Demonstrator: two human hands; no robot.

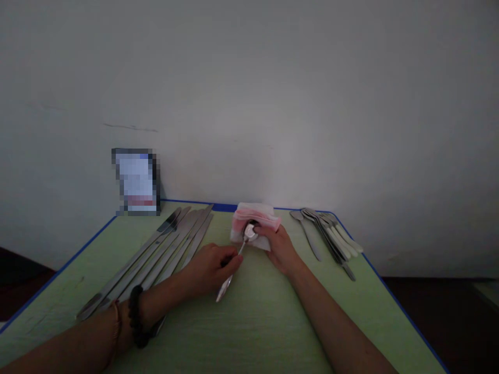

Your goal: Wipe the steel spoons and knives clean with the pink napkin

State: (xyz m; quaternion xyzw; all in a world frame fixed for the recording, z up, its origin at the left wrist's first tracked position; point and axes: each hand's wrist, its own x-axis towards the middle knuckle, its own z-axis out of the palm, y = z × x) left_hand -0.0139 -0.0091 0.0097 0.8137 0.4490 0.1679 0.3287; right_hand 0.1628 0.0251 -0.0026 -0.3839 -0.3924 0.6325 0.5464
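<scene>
Over the middle of the table, my left hand (215,264) pinches the handle of a metal spoon (250,231), whose handle end points down toward me. The spoon's bowl rests against a folded pink and white cloth (255,212). My right hand (278,246) is closed around the cloth, its thumb pressing on the spoon's bowl. The fingers behind the cloth are hidden. Just left of my left hand lie several metal table knives (166,249), side by side and partly covered by my forearm.
Spoons (317,221) lie in a bunch at the right, some with pale handles (345,241). One spoon (307,234) lies apart from them. A blurred tablet-like screen (136,179) leans on the wall at the back left. The green table (234,332) has a blue edge and meets the wall.
</scene>
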